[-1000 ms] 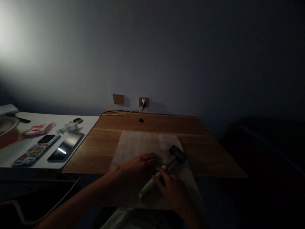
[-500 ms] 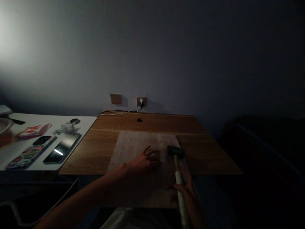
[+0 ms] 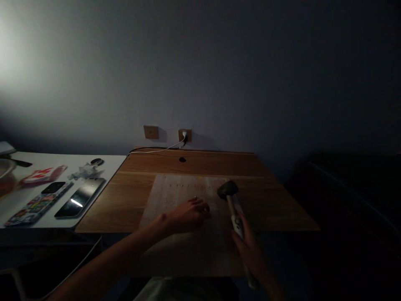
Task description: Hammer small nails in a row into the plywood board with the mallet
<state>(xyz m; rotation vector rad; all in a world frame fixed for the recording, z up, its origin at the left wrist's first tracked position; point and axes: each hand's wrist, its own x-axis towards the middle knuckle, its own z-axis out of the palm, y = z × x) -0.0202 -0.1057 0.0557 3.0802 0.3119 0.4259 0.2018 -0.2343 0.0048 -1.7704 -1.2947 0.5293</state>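
Observation:
My right hand (image 3: 246, 238) is wrapped round the pale handle of a mallet (image 3: 228, 190). The dark head of the mallet is up over the right side of a light wooden board (image 3: 175, 246). My left hand (image 3: 193, 214) rests low over the middle of the board with its fingers curled together and a ring on one finger. Anything between those fingertips is hidden in the dim light. Several small dark points, which could be nails or holes, run in a row along the board's far edge.
The board lies on a wooden table (image 3: 106, 209) against the wall. On a white table (image 3: 106, 159) at left are a phone (image 3: 79, 198), a patterned case (image 3: 37, 205), a red and white packet (image 3: 44, 174), crumpled plastic (image 3: 86, 170) and a bowl (image 3: 6, 175). Cables hang from a wall socket (image 3: 184, 135).
My right hand has closed firmly round the mallet's handle, and the head has tilted and risen slightly. My left hand's fingers have curled in from a flatter, more spread pose.

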